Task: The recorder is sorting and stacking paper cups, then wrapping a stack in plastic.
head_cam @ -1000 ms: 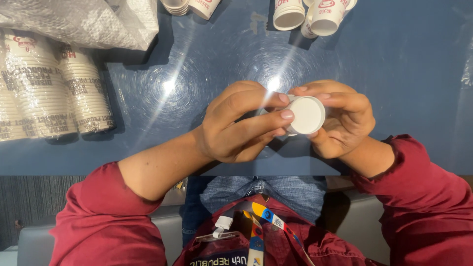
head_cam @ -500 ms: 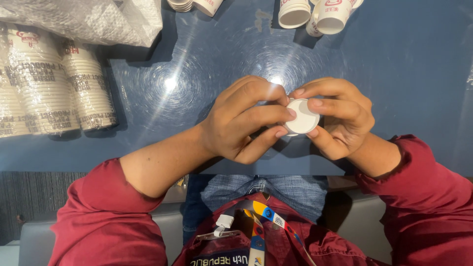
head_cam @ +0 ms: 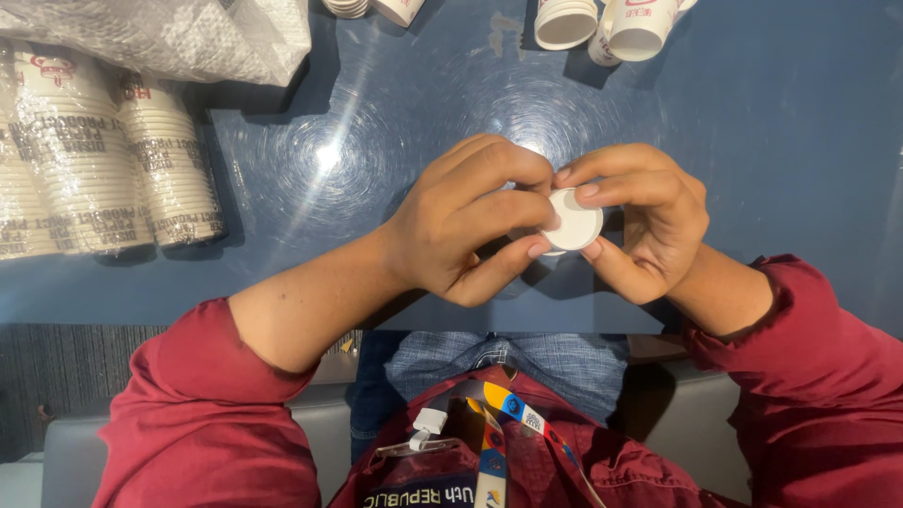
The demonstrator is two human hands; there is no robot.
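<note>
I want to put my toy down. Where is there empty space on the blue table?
Right of the right hand, the blue table is bare. Another patch lies between the wrapped cup stacks and left hand. Loose cups crowd the far edge.

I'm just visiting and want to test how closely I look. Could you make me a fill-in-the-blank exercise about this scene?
1. Both the left hand and the right hand grip one small round ____ lid.
2. The tabletop is coloured ____.
3. The wrapped stacks of paper cups lie on the person's ____ side.
4. The sleeves are dark ____.

Missing words: white; blue; left; red
</note>
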